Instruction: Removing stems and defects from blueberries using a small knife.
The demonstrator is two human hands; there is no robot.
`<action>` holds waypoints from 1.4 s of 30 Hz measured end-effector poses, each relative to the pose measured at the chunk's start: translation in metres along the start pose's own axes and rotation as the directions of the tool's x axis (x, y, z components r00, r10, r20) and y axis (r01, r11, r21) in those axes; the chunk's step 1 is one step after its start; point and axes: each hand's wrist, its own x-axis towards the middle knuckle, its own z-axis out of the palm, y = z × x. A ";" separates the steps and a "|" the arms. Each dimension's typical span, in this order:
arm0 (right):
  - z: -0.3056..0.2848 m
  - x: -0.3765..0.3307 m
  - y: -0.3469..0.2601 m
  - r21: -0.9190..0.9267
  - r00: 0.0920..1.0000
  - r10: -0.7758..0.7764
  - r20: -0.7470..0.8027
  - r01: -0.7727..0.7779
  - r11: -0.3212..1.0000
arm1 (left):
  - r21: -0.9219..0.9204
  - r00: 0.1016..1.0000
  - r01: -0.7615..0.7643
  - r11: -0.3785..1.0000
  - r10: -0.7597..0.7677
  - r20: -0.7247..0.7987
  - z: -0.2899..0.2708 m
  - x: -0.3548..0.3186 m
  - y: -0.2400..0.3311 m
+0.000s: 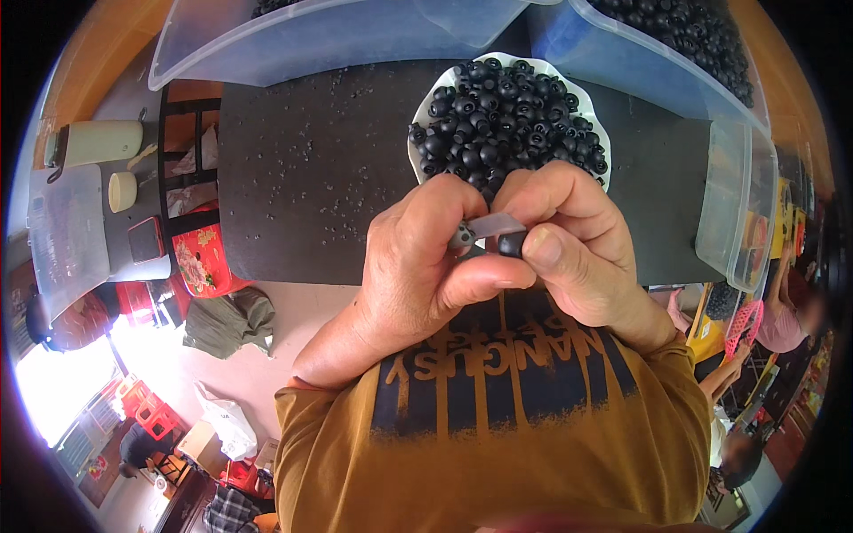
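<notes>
Over a crumb-strewn black mat (302, 169), both hands (498, 258) pinch a small blade (499, 224) and black bead (510, 244).

Mustard long-sleeved shirt (498, 444) with navy striped print.

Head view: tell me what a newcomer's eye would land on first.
Two bare hands meet at centre: the left hand and the right hand pinch a thin grey blade and a small black round piece between them. Just beyond sits a white bowl heaped with black round pieces on a dark table.
</notes>
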 end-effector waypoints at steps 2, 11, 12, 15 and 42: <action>0.002 0.002 0.002 0.016 1.000 -0.012 0.010 0.012 1.000 | 0.000 1.000 -0.009 1.000 0.009 -0.024 0.000 -0.001 -0.003; 0.002 0.004 0.008 0.075 0.996 -0.050 -0.068 0.055 0.996 | 0.056 0.999 0.013 0.998 -0.015 0.044 -0.001 0.003 0.000; -0.001 0.004 0.009 0.059 0.997 -0.043 -0.058 0.046 0.997 | 0.057 0.999 0.014 0.998 -0.017 0.045 -0.001 0.003 0.000; -0.001 0.003 0.011 0.023 0.997 -0.043 -0.062 0.044 0.999 | 0.067 0.999 0.011 0.998 -0.014 0.045 -0.001 0.003 0.001; 0.002 -0.001 0.016 0.009 0.996 0.007 -0.086 -0.006 1.000 | 0.338 0.979 -0.205 0.918 0.192 0.072 -0.001 -0.002 -0.003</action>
